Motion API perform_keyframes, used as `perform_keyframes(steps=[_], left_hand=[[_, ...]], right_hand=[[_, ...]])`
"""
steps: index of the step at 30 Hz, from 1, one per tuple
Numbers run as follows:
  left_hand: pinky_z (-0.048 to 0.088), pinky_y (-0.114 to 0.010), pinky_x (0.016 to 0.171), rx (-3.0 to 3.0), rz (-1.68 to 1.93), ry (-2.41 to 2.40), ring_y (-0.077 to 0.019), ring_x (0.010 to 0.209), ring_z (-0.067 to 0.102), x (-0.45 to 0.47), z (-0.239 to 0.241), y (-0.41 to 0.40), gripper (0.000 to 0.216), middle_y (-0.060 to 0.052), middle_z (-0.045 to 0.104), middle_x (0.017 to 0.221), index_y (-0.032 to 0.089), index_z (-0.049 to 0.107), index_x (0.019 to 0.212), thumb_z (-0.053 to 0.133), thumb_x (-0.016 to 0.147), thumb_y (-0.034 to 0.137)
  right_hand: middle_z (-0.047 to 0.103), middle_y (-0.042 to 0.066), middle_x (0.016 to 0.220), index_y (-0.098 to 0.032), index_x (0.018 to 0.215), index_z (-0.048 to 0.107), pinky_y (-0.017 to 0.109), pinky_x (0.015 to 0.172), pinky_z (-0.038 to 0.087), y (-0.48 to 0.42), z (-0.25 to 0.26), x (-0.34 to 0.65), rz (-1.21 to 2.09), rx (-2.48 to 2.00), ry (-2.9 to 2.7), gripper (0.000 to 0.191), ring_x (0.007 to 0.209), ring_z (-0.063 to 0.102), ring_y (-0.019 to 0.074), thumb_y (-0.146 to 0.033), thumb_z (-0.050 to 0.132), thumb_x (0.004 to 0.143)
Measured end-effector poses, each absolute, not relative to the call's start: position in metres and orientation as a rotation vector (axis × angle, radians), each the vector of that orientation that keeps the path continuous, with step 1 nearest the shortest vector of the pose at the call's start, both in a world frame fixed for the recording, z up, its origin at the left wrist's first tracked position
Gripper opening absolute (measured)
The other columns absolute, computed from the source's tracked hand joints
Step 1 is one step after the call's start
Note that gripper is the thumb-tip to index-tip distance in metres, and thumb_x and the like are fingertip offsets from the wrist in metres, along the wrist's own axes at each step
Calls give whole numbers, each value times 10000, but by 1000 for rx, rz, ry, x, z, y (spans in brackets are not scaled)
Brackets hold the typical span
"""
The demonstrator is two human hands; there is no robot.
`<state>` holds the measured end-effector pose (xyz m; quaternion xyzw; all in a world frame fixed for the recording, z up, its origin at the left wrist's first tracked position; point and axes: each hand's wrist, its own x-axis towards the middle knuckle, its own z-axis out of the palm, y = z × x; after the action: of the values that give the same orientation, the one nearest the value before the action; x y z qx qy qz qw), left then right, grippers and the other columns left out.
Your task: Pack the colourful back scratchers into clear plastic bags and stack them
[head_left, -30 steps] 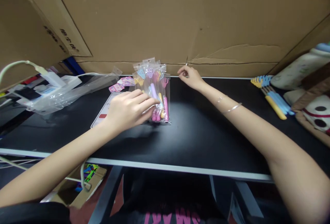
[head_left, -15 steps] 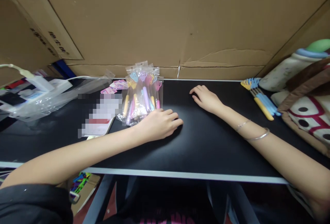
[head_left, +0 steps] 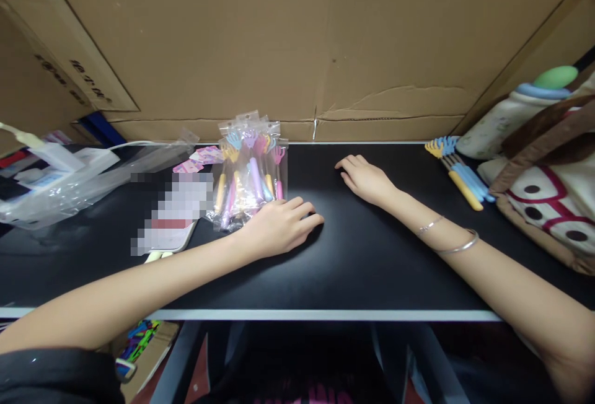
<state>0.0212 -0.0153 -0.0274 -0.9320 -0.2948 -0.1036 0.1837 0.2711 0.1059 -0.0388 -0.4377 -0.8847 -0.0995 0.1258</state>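
Observation:
My left hand [head_left: 283,225] rests on the black tabletop [head_left: 325,274], fingers loosely bent and apart, holding nothing. It lies at the near edge of a pile of back scratchers in clear plastic bags [head_left: 251,175], with yellow, purple, pink and blue handles and hand-shaped heads. Whether the hand touches the bags I cannot tell. My right hand [head_left: 365,176] lies on the table farther back and to the right, fingers slightly curled and apart with nothing in them. Beyond it at the right are several unbagged back scratchers [head_left: 462,175], yellow and blue, with metal shafts.
A phone [head_left: 179,212], partly blurred out, lies left of the bags beside pink cards [head_left: 199,159]. A power strip [head_left: 74,165] and clear plastic wrap occupy the left. A bottle [head_left: 506,116] and a fabric bag [head_left: 548,199] stand at the right. Cardboard [head_left: 279,38] walls the back.
The view has shifted slightly, so everything on the table sits a little farther left. Both hands stay in the same places relative to the table.

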Motion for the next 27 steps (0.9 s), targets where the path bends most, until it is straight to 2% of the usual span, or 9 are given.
perform_keyframes(steps=[10, 16, 27], left_hand=[[482, -286, 656, -2648, -324, -837, -192, 935, 623, 20, -31, -15, 211, -36, 665, 1073, 205, 599, 1150, 506, 961, 219], [484, -292, 669, -2652, -301, -855, -189, 953, 617, 20, -30, -15, 225, -32, 661, 1093, 218, 595, 1169, 485, 973, 228], [480, -298, 668, -2610, -384, -872, -183, 917, 618, 21, -32, -16, 200, -23, 670, 1035, 222, 615, 1121, 468, 987, 243]], right_hand=[[660, 144, 1104, -177, 1101, 606, 409, 802, 516, 101, -39, 269, -346, -1264, -2592, 267, 1048, 581, 300, -177, 388, 946], [668, 115, 1073, -176, 1093, 600, 381, 838, 509, 87, -36, 258, -291, -1030, -2658, 237, 1024, 586, 265, -161, 403, 961], [656, 147, 1103, -149, 1064, 621, 375, 808, 500, 44, -36, 225, -193, -762, -2758, 227, 1018, 568, 256, -128, 424, 954]])
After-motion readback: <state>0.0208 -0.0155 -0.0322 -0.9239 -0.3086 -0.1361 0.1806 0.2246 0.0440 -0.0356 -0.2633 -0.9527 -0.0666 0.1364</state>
